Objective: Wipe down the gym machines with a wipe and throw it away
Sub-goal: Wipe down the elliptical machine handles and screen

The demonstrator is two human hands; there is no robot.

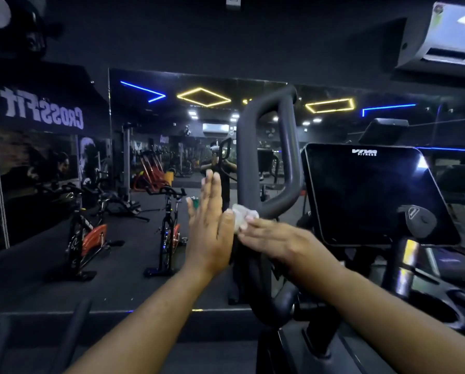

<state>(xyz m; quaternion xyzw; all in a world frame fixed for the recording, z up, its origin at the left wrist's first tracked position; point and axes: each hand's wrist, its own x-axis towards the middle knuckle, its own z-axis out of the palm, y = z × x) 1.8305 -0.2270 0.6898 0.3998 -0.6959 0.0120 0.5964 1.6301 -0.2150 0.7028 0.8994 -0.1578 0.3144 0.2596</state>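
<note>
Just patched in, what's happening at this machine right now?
A person is wiping a gym machine. The right hand presses a crumpled white wipe against the lower bend of the black loop handle. The left hand is held up flat beside it, fingers straight, its edge at the wipe. The dark console screen sits just right of the handle. No bin shows, so the wipe is not yet thrown away.

A looped handle (266,147) rises at frame centre, with a screen (371,195) to its right. The wipe (240,215) lies against the handle's lower bend, between the left hand (209,225) on its left and the right hand (274,238) at lower right. Two bikes (169,230) stand at left before a mirror (155,130).
</note>
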